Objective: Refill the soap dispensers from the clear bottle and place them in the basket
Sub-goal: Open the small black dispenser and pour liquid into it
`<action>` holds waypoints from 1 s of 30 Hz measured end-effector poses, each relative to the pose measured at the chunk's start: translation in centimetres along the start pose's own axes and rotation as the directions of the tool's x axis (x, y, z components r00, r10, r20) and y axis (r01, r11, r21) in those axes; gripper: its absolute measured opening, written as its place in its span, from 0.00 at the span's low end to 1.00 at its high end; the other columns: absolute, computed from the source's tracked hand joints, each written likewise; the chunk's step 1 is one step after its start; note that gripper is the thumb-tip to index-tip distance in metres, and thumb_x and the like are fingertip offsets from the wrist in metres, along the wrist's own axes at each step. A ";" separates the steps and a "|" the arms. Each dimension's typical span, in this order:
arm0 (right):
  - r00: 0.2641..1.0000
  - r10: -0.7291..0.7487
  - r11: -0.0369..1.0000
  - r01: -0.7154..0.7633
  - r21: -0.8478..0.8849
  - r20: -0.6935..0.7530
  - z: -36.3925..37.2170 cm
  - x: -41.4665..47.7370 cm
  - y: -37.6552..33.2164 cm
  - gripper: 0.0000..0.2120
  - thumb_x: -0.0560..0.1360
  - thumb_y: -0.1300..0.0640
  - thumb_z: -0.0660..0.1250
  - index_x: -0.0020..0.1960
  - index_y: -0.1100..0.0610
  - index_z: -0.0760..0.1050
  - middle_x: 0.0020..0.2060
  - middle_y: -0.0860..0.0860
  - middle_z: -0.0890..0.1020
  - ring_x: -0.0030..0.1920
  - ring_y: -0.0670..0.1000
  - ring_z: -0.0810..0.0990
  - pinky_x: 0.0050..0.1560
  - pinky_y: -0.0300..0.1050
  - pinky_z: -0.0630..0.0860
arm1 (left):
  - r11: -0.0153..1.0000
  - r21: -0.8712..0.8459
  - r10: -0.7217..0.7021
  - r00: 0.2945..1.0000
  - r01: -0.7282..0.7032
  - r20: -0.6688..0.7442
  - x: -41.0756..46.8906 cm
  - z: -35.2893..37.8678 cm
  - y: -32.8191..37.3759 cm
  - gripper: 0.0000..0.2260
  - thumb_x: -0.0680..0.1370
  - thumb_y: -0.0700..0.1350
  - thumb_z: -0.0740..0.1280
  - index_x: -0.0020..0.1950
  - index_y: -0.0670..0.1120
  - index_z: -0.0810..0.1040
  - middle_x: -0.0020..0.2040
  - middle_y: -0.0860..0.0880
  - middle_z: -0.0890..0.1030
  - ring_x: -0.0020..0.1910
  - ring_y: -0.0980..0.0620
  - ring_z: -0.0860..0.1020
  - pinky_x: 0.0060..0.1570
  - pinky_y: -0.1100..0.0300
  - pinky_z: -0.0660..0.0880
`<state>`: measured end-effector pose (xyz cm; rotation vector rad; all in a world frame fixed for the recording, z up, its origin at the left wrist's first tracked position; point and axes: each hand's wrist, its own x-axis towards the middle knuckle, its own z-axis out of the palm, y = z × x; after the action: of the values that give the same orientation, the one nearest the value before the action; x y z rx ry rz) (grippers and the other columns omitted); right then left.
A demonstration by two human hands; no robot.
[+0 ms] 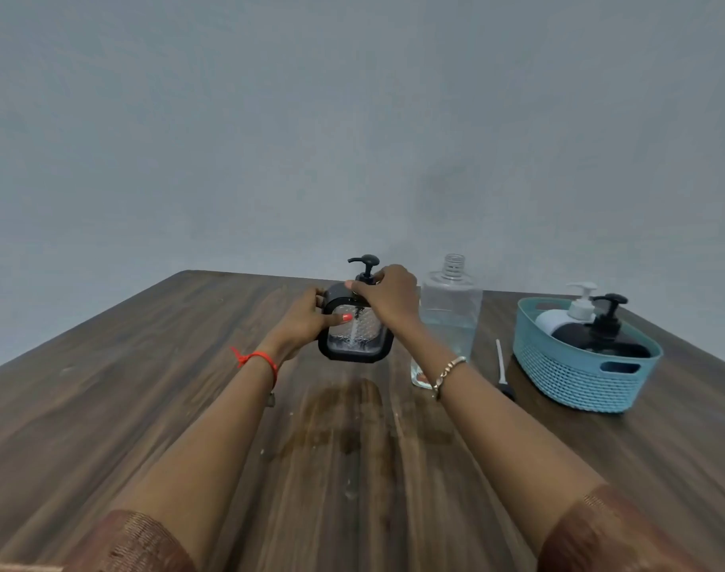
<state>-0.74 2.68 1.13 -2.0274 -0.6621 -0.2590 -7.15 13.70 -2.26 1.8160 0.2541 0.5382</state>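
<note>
My left hand (307, 319) grips the black-framed dispenser (356, 328), right hand (389, 297) clamped round its pump collar, basket (584, 365) far right.

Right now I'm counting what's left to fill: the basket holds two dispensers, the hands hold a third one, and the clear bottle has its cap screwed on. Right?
Not quite. In the head view the clear bottle has no cap; its threaded neck is open. The rest holds: two dispensers stand in the basket, and the left hand and right hand hold a third dispenser.
</note>
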 end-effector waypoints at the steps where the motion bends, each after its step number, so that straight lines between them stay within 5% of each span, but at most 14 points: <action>1: 1.000 -0.010 1.000 0.010 0.007 0.012 -0.7 -0.7 -0.2 0.20 0.66 0.47 0.74 0.29 0.58 0.68 0.26 0.52 0.72 0.32 0.54 0.74 0.34 0.44 0.66 | 1.000 -0.003 -0.002 1.000 0.002 0.000 -0.9 0.1 0.3 0.16 0.74 0.35 0.68 0.58 0.41 0.66 0.44 0.51 0.71 0.40 0.57 0.74 0.35 0.65 0.73; 6: 0.990 -0.103 0.994 0.098 0.048 0.099 -3.3 -3.4 -1.0 0.20 0.68 0.54 0.74 0.29 0.59 0.64 0.24 0.52 0.64 0.25 0.48 0.63 0.27 0.40 0.58 | 1.000 -0.016 -0.002 0.999 0.002 0.045 -4.4 0.4 1.5 0.14 0.75 0.37 0.67 0.57 0.43 0.66 0.45 0.51 0.73 0.42 0.57 0.75 0.35 0.64 0.74; 10: 0.966 -0.195 0.980 0.186 0.067 0.171 -5.1 -4.8 -1.3 0.15 0.68 0.55 0.74 0.35 0.67 0.75 0.28 0.55 0.71 0.28 0.49 0.66 0.29 0.37 0.61 | 1.000 -0.024 -0.006 0.994 0.009 0.110 -6.7 0.2 2.0 0.13 0.77 0.38 0.65 0.58 0.45 0.67 0.49 0.50 0.73 0.47 0.54 0.76 0.42 0.59 0.76; 15: 0.906 -0.280 0.954 0.227 0.193 0.319 -7.5 -6.0 -1.6 0.02 0.70 0.62 0.71 0.43 0.60 0.80 0.36 0.53 0.79 0.36 0.48 0.75 0.39 0.37 0.71 | 0.999 -0.050 0.006 0.985 0.003 0.174 -8.1 -1.0 2.5 0.12 0.77 0.36 0.65 0.56 0.49 0.68 0.53 0.50 0.73 0.52 0.53 0.75 0.53 0.52 0.76; 19: 0.877 -0.260 0.917 0.092 0.389 0.405 -8.5 -5.9 -1.4 0.16 0.72 0.73 0.63 0.60 0.66 0.75 0.52 0.59 0.81 0.50 0.52 0.80 0.49 0.32 0.76 | 0.999 -0.025 -0.018 0.987 0.022 0.157 -8.6 -1.2 3.0 0.14 0.76 0.37 0.66 0.60 0.44 0.67 0.59 0.45 0.72 0.58 0.46 0.74 0.57 0.45 0.74; 22: 0.911 -0.214 0.907 0.050 0.419 0.353 -8.2 -5.9 -1.6 0.16 0.70 0.68 0.69 0.57 0.60 0.76 0.49 0.59 0.81 0.49 0.53 0.80 0.53 0.42 0.76 | 1.000 -0.012 -0.021 0.994 0.022 0.105 -8.6 -0.6 3.4 0.16 0.76 0.38 0.67 0.61 0.43 0.66 0.62 0.42 0.71 0.57 0.45 0.74 0.53 0.47 0.75; 25: 0.968 -0.129 0.969 0.077 0.235 0.214 -7.4 -6.2 -1.5 0.17 0.63 0.53 0.78 0.45 0.60 0.78 0.39 0.53 0.79 0.39 0.50 0.78 0.42 0.41 0.74 | 1.000 -0.007 -0.009 0.998 0.010 0.069 -8.5 -0.1 3.5 0.16 0.75 0.39 0.68 0.60 0.43 0.66 0.60 0.42 0.72 0.53 0.47 0.75 0.45 0.53 0.76; 28: 0.982 -0.102 0.970 0.063 0.233 0.160 -7.4 -6.3 -1.6 0.09 0.63 0.56 0.78 0.38 0.59 0.80 0.36 0.55 0.81 0.35 0.50 0.78 0.40 0.44 0.74 | 1.000 -0.021 -0.003 0.999 0.004 0.047 -8.5 0.3 3.5 0.13 0.76 0.38 0.67 0.56 0.44 0.66 0.52 0.48 0.72 0.45 0.53 0.75 0.41 0.57 0.75; 30: 0.972 -0.082 0.953 0.011 0.303 0.222 -7.7 -6.2 -1.5 0.10 0.65 0.63 0.75 0.45 0.63 0.81 0.41 0.58 0.83 0.39 0.53 0.81 0.45 0.45 0.77 | 0.999 -0.043 -0.008 0.999 0.010 0.042 -8.5 0.4 3.3 0.10 0.76 0.38 0.66 0.51 0.47 0.67 0.48 0.51 0.71 0.43 0.56 0.74 0.39 0.58 0.74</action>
<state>-6.11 -5.37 3.60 -1.7636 -0.8422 0.0534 -14.70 8.65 -1.23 1.7814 0.2201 0.4953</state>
